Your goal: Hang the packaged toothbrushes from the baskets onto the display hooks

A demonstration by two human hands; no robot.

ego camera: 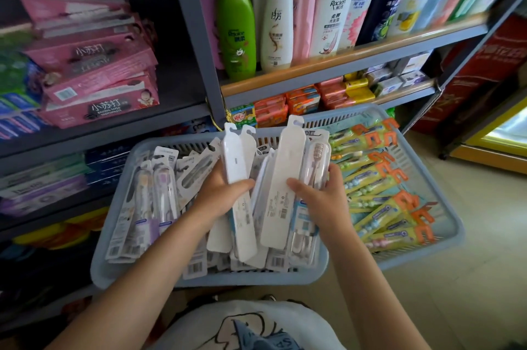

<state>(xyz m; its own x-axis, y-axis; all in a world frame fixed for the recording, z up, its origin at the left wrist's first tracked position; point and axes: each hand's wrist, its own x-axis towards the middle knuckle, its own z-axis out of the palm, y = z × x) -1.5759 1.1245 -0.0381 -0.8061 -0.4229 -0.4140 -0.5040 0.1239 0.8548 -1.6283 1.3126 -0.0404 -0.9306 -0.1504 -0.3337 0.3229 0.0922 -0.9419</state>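
Two pale blue baskets stand side by side in front of me. The near basket (119, 258) is full of white and clear packaged toothbrushes. My left hand (219, 193) grips a few white toothbrush packs (236, 156), lifted upright with their hang tabs at the top. My right hand (322, 195) holds a long white pack (285, 173) together with a clear pack showing a brush head (316, 161). The far right basket (445, 224) holds several green-yellow toothbrush packs with orange tabs (385, 187). No display hooks are visible.
Grey shelving rises behind the baskets: pink toothpaste boxes (94, 87) at left, shampoo bottles (285, 13) above, soap boxes (313, 101) lower. A red cooler (484, 70) stands at right, with tiled floor (456, 292) beside the baskets.
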